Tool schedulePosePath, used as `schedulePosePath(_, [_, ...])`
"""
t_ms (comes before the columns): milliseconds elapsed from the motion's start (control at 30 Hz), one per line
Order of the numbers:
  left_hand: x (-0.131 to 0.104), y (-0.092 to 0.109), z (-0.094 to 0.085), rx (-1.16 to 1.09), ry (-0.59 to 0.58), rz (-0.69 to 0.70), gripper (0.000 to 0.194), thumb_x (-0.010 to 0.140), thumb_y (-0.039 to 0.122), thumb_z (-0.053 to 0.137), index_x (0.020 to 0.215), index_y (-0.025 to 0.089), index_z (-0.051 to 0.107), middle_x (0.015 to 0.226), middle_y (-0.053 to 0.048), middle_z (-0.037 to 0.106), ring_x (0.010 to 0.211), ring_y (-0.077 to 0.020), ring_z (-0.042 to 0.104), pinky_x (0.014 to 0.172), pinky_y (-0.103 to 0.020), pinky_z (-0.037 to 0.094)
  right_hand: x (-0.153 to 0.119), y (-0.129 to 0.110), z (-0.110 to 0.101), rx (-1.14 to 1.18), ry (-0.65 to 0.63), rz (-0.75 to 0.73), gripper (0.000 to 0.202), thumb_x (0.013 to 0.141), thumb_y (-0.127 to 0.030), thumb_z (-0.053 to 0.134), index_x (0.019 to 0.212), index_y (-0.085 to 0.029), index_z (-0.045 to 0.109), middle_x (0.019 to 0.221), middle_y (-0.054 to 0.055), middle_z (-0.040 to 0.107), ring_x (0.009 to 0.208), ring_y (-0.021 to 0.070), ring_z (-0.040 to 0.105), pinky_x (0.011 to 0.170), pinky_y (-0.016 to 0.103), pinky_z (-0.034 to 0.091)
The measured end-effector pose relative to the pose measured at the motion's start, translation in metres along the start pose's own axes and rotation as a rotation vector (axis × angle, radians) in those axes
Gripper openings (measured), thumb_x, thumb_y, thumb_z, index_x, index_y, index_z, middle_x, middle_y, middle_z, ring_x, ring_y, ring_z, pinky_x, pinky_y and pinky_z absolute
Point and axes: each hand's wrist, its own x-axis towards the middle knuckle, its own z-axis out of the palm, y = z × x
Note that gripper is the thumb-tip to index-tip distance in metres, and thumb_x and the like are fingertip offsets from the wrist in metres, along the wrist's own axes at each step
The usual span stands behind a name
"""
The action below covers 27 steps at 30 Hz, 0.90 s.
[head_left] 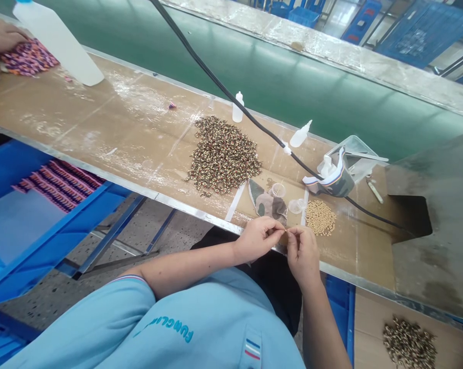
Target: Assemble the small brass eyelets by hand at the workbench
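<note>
My left hand (259, 238) and my right hand (303, 251) meet at the table's front edge, both closed in a pinch. Fingertip to fingertip, they hold something too small to make out. Just beyond them lies a camouflage cloth (268, 204), with a small clear round cup (278, 190) by it. A second clear round piece (296, 206) sits to its right. Nearest my right hand is a pile of small tan pieces (320, 218). Farther off to the left spreads a large heap of small dark-and-gold pieces (224, 156).
A black cable (216, 79) crosses above the table. White bottles (237, 107) and a clear tray (356, 148) line the back edge. At far left, another person's hand (3, 37) is by purple-orange pieces (29, 57) and a large jug (62, 43). Blue crate (43, 230) below left; metal panel (439, 215) right.
</note>
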Motion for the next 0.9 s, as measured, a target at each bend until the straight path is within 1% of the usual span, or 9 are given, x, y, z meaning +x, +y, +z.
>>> schedulePosePath(133, [0.001,-0.002,0.0,-0.008,0.003,-0.003,0.014,0.078,0.018,0.054,0.078,0.016,0.068,0.071,-0.002,0.063,0.066,-0.0117,0.056,0.065,-0.022,0.045,0.001,0.003,-0.001,-0.014,0.008,0.009,0.013,0.093,-0.027,0.038,0.085,-0.022,0.047,0.078,0.002,0.055,0.075,0.0162,0.052,0.065,0.029,0.04])
schedulePosePath(267, [-0.005,-0.003,-0.001,-0.067,0.035,0.019,0.013,0.079,0.019,0.054,0.079,0.015,0.067,0.073,-0.003,0.064,0.065,-0.0114,0.058,0.063,-0.021,0.045,0.003,0.006,-0.004,-0.056,-0.006,-0.03,0.016,0.093,-0.03,0.037,0.084,-0.021,0.048,0.076,0.002,0.055,0.072,0.0161,0.052,0.063,0.029,0.039])
schedulePosePath(367, [-0.015,-0.005,-0.009,-0.05,0.031,0.148,0.015,0.081,0.02,0.053,0.08,0.013,0.066,0.072,-0.005,0.065,0.068,-0.0122,0.059,0.066,-0.021,0.047,0.005,0.007,-0.005,-0.088,-0.021,-0.061,0.022,0.094,-0.034,0.034,0.085,-0.021,0.049,0.074,0.003,0.055,0.07,0.0168,0.052,0.062,0.029,0.037])
schedulePosePath(467, [-0.025,-0.008,-0.033,0.055,0.019,0.299,0.019,0.085,0.021,0.05,0.083,0.012,0.066,0.075,-0.008,0.067,0.074,-0.0133,0.061,0.072,-0.022,0.048,0.007,0.01,-0.004,-0.095,-0.034,-0.054,0.03,0.094,-0.043,0.032,0.084,-0.02,0.05,0.073,0.004,0.055,0.071,0.0186,0.052,0.064,0.031,0.036])
schedulePosePath(533, [-0.031,-0.013,-0.058,0.15,0.086,0.308,0.019,0.086,0.02,0.049,0.086,0.013,0.066,0.08,-0.008,0.068,0.078,-0.0135,0.062,0.074,-0.022,0.049,0.008,0.012,-0.004,-0.104,-0.047,-0.026,0.037,0.093,-0.049,0.03,0.082,-0.02,0.05,0.072,0.005,0.055,0.071,0.0195,0.052,0.063,0.031,0.036])
schedulePosePath(667, [-0.038,-0.024,-0.117,0.379,0.366,0.15,0.014,0.084,0.017,0.051,0.082,0.016,0.065,0.08,-0.005,0.067,0.079,-0.014,0.061,0.074,-0.025,0.049,0.009,0.015,-0.005,-0.127,-0.071,0.016,0.045,0.09,-0.058,0.027,0.08,-0.02,0.05,0.069,0.004,0.053,0.069,0.0201,0.051,0.063,0.032,0.036])
schedulePosePath(733, [-0.039,-0.03,-0.14,0.464,0.464,0.071,0.013,0.083,0.014,0.053,0.08,0.018,0.065,0.08,-0.004,0.066,0.078,-0.0145,0.06,0.075,-0.028,0.049,0.01,0.016,-0.006,-0.141,-0.074,0.029,0.047,0.089,-0.06,0.026,0.08,-0.021,0.05,0.068,0.004,0.053,0.069,0.0204,0.051,0.063,0.032,0.036])
schedulePosePath(800, [-0.039,-0.033,-0.154,0.519,0.508,0.023,0.012,0.081,0.013,0.054,0.077,0.018,0.065,0.078,-0.004,0.065,0.077,-0.015,0.06,0.074,-0.029,0.049,0.01,0.017,-0.007,-0.152,-0.07,0.039,0.047,0.088,-0.061,0.026,0.079,-0.021,0.05,0.067,0.004,0.052,0.068,0.0211,0.051,0.061,0.033,0.036])
schedulePosePath(900, [-0.036,-0.035,-0.156,0.538,0.471,0.009,0.015,0.081,0.012,0.052,0.079,0.017,0.066,0.081,-0.004,0.065,0.08,-0.0154,0.06,0.076,-0.03,0.048,0.011,0.018,-0.006,-0.15,-0.061,0.034,0.046,0.088,-0.061,0.026,0.079,-0.022,0.05,0.069,0.005,0.052,0.069,0.0223,0.051,0.06,0.034,0.035])
